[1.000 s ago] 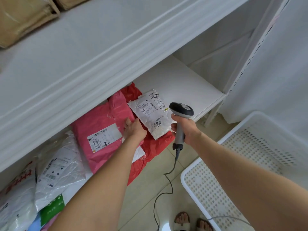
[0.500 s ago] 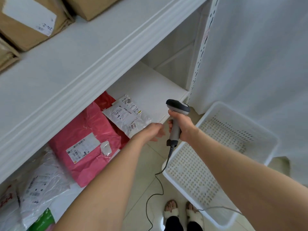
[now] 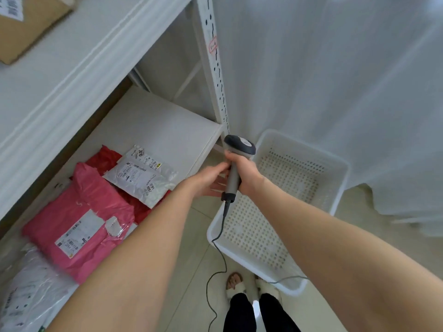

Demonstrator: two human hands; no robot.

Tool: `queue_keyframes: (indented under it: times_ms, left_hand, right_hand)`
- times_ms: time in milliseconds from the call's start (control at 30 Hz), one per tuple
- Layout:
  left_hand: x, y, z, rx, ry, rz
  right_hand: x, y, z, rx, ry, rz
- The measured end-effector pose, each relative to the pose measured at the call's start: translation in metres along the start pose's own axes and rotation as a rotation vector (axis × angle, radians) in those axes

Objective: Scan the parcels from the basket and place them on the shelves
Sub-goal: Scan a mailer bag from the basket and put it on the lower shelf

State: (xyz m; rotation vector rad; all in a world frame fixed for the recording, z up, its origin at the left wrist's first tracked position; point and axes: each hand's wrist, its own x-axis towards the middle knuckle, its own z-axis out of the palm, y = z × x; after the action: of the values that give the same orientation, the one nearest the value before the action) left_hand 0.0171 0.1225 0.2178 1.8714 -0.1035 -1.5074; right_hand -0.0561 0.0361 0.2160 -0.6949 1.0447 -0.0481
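- Scanner (image 3: 239, 149): gripped by the handle in the right hand (image 3: 248, 176), frame centre.
- Left hand (image 3: 208, 180): fingers extended, held beside the handle.
- White basket (image 3: 346, 173): seen lower right, on the floor.
- Pink parcel (image 3: 79, 212), white parcel (image 3: 141, 178): laid on the lower shelf (image 3: 163, 123), left.

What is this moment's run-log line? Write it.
right hand: grips grey handheld scanner | left hand: open, by scanner handle | white perforated plastic basket: on floor
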Motion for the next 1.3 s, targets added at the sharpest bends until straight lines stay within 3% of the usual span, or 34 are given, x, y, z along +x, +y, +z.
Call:
queue_keyframes:
  times_ms: [267, 700, 1033, 1300]
  left_hand:
    - [-0.001, 0.002, 0.02, 0.367, -0.225, -0.071]
    - [-0.007, 0.04, 0.007, 0.114, -0.13, 0.094]
    - [0.014, 0.002, -0.071, 0.073, 0.144, 0.161]
    - [0.068, -0.024, -0.113, -0.184, 0.478, 0.215]
  right_hand:
    - [0.0, -0.01, -0.033, 0.063, 0.028, 0.008]
    - [0.011, -0.071, -0.033, 0.014, -0.113, -0.081]
    - [0.066, -0.04, 0.048, -0.064, -0.135, -0.054]
    - [0.128, -0.006, 0.115, -0.482, -0.126, 0.028]
